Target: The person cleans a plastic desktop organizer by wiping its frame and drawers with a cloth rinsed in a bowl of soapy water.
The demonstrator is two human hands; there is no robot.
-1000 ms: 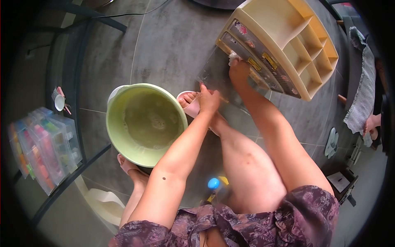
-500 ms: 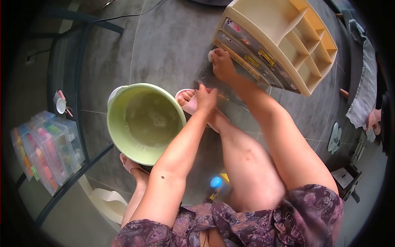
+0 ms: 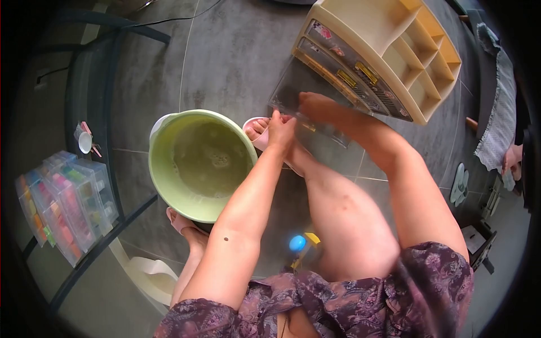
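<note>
A clear plastic drawer (image 3: 284, 90) is pulled out from the cream drawer cabinet (image 3: 389, 50), above the floor. My left hand (image 3: 282, 128) is closed on the drawer's front edge. Over the drawer's inside, my right hand (image 3: 316, 107) is curled; its fingertips are turned down and blurred, so what they hold is hidden. Left of my hands stands a light green bucket (image 3: 203, 211) with cloudy water (image 3: 205, 158) and some foam.
Clear boxes (image 3: 70, 203) with colourful contents stand on the left by a dark metal frame (image 3: 107, 107). A blue ball-shaped thing (image 3: 297, 243) lies near my leg. Green slippers (image 3: 459, 183) and a grey woven cloth (image 3: 496, 124) are at the right.
My right hand has moved down and toward me from the drawer's far side. The white wad seen in its fingers before is now out of sight. My left hand stays on the drawer.
</note>
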